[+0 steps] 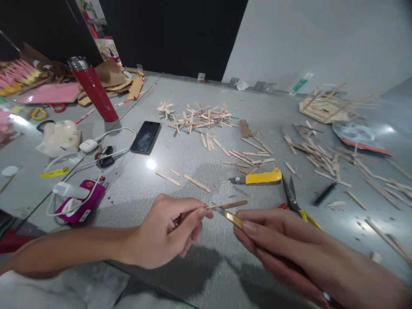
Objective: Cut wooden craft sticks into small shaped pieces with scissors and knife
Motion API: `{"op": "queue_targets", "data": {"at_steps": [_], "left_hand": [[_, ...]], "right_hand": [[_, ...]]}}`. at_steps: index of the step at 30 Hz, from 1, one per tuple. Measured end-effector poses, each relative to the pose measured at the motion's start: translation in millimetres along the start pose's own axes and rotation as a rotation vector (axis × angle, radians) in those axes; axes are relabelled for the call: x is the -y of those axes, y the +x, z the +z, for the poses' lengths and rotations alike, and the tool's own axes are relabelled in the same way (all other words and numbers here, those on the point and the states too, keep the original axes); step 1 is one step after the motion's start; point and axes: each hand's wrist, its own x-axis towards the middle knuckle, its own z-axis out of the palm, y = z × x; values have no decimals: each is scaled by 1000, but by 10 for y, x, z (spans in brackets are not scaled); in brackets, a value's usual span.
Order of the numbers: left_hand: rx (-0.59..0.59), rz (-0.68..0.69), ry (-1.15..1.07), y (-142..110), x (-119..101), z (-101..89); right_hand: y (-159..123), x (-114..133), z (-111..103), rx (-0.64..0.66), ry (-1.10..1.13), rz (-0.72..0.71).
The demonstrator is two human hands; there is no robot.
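My left hand (167, 229) pinches a thin wooden craft stick (229, 205) and holds it level above the grey table (199, 266). My right hand (289, 244) grips a small knife with a yellow handle (232, 218). Its blade tip meets the stick near the stick's middle. Both hands hover close together at the table's near edge.
A yellow utility knife (259, 177), scissors (294, 201) and a black pen (324, 194) lie just beyond the hands. Loose craft sticks (206, 116) are scattered across the table. At the left are a phone (146, 137), a red flask (93, 89), cables and a pink case (80, 201).
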Motion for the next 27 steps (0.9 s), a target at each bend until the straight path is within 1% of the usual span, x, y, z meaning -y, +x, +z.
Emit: {"op": "queue_targets", "data": {"at_steps": [3,5,6,8,10,13,14,17,18,20,23,27], "left_hand": [[-44,12,48,10,35,14],[-73,54,109,16,62,25],[-89,84,150,18,76,30],[-127,144,230,22,109,42],[-155,177,302,25,161,51],[-165,168,416,36,298,55],[-182,170,455,44,358,54],[-131,70,540,83,550,50],[-133,47,564,100,607,49],[-118,32,586,134,698,50],[-94,34,583,170,771,51],[-77,62,586,182,794,38]], "right_hand": [[43,14,20,-35,-32,-68],[86,-40,80,-104,-48,-145],[113,-79,114,-145,-67,-200],[185,-166,172,-213,-161,-359],[286,-254,202,-257,-364,-532],[487,-393,198,-368,-819,-722],[559,-441,193,-424,-969,-750],[736,-573,199,-574,-1336,-794],[775,-607,211,-603,-1433,-814],[821,-655,247,-618,-1589,-872],[834,-694,324,-596,-1696,-952],[845,-717,387,-598,-1668,-953]]}}
